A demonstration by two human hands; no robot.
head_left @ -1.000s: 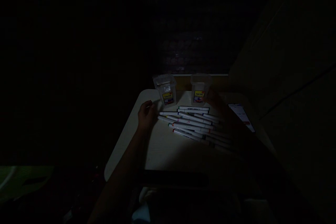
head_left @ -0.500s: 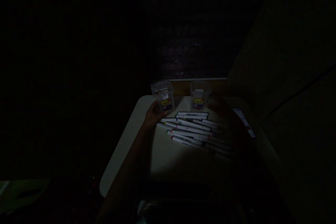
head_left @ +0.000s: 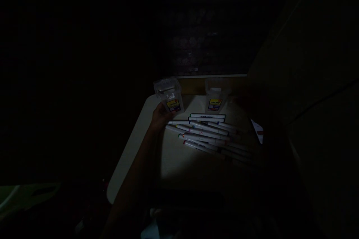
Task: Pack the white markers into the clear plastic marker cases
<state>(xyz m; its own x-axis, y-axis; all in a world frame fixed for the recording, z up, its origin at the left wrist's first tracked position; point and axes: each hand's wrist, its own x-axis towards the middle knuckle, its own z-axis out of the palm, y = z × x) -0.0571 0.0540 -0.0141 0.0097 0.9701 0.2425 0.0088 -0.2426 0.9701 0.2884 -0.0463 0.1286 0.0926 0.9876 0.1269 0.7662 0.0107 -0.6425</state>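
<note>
My left hand [head_left: 159, 116] is wrapped around the lower left of a clear plastic container [head_left: 177, 101] with a yellow label, which tilts slightly to the left. A second clear container [head_left: 214, 101] with the same kind of label stands upright to its right. My right hand [head_left: 242, 101] is a dark shape just right of that second container; its fingers are lost in shadow. In front of both containers lies a loose pile of white markers [head_left: 206, 131] with coloured ends. Several of their right ends fade into the dark.
The pale table [head_left: 131, 153] has a rounded left corner. A phone [head_left: 257, 130] with a lit screen lies on the right, partly hidden by my dark right arm. A patterned dark surface [head_left: 193, 44] rises behind the table. Something green [head_left: 28, 196] shows at lower left.
My right hand has shifted right, away from the second container, and my right arm now covers more of the phone. My left hand stays on the first container. The view has shifted slightly.
</note>
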